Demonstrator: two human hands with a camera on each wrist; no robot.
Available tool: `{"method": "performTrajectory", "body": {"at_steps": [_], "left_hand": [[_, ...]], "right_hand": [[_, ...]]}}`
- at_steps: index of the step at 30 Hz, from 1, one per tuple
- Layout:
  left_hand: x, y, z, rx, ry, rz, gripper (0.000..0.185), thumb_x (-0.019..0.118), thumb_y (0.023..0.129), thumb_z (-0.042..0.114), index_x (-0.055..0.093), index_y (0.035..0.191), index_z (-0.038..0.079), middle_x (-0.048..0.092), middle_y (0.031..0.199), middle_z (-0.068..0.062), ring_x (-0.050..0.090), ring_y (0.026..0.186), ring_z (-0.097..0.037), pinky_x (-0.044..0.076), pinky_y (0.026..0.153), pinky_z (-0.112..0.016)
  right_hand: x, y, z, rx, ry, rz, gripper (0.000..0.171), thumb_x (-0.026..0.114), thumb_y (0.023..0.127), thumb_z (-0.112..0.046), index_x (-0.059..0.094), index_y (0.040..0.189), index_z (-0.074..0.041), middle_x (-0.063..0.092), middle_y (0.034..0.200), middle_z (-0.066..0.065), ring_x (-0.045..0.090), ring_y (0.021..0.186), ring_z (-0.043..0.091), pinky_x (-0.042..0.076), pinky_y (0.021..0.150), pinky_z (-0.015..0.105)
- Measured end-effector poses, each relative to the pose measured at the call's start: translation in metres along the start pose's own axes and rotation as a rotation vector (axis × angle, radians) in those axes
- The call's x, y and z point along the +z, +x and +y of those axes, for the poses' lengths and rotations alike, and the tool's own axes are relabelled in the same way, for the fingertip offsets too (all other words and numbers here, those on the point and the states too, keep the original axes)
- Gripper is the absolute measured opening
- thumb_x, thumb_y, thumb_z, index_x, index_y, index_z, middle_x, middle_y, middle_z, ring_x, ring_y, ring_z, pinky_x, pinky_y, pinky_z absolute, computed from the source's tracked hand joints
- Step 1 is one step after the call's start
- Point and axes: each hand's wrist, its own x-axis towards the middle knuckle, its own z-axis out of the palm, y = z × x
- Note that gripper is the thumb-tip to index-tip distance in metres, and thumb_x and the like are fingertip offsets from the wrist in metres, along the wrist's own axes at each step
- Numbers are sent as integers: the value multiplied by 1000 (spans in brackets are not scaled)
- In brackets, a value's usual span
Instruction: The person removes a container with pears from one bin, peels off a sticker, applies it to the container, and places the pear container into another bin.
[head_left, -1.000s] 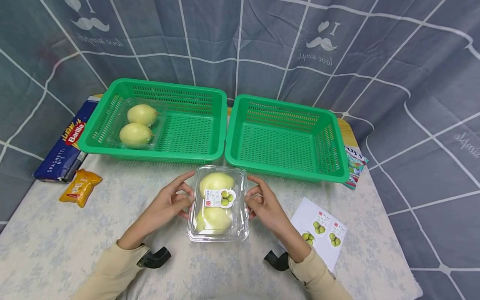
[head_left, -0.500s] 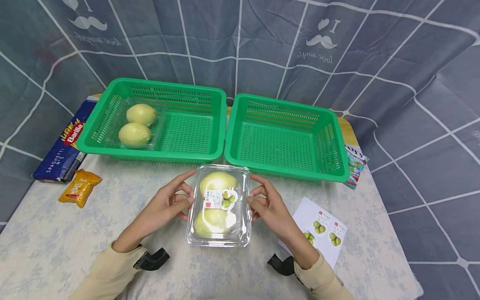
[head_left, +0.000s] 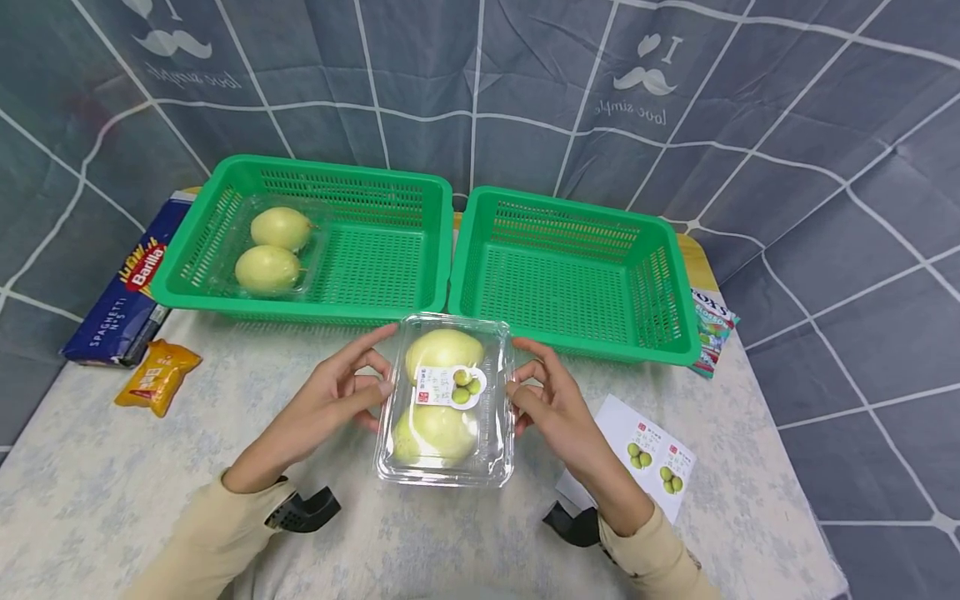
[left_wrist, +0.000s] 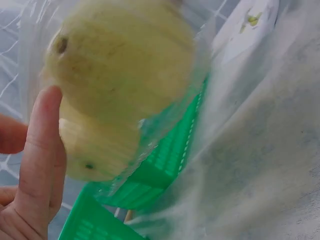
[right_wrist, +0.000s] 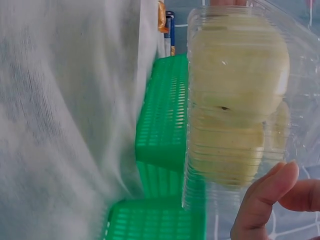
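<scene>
Left hand (head_left: 341,398) and right hand (head_left: 551,400) grip the clear plastic clamshell box of two pale yellow-green fruits (head_left: 447,402) from either side, fingers curled onto its side walls, thumbs at the near edges. Box sits between the hands over the pale floral tabletop (head_left: 112,467), just in front of the two green plastic mesh baskets; whether it touches the tabletop cannot be told. Lid closed, white oval sticker with small green fruit print (head_left: 450,387) on top, fruits stacked front to back inside. Left green basket (head_left: 360,250) holds a second clear box with two similar fruits (head_left: 270,250); right green basket (head_left: 570,275) sits beside it, rims touching. White sticker sheet (head_left: 645,462) lies right of right hand. Blue spaghetti packet (head_left: 123,287) and small orange snack pouch (head_left: 157,375) at left; colourful candy packet (head_left: 708,329) partly hidden behind right basket. Wrist views blurred, fingertips against box wall, thumbs out of frame.
</scene>
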Motion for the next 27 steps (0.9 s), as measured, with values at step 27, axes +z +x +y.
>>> {"method": "performTrajectory", "body": {"at_steps": [27], "left_hand": [[1,47,40,-56,-36,101,67,55,96,4,31,157,12,58,104,2,64,82,-3,60,68,-32]], "right_hand": [[-31,31,-39,-45,32,76,50,53,103,-12,37,150,-16,57,89,-6,57,64,10,53,61,25]]}}
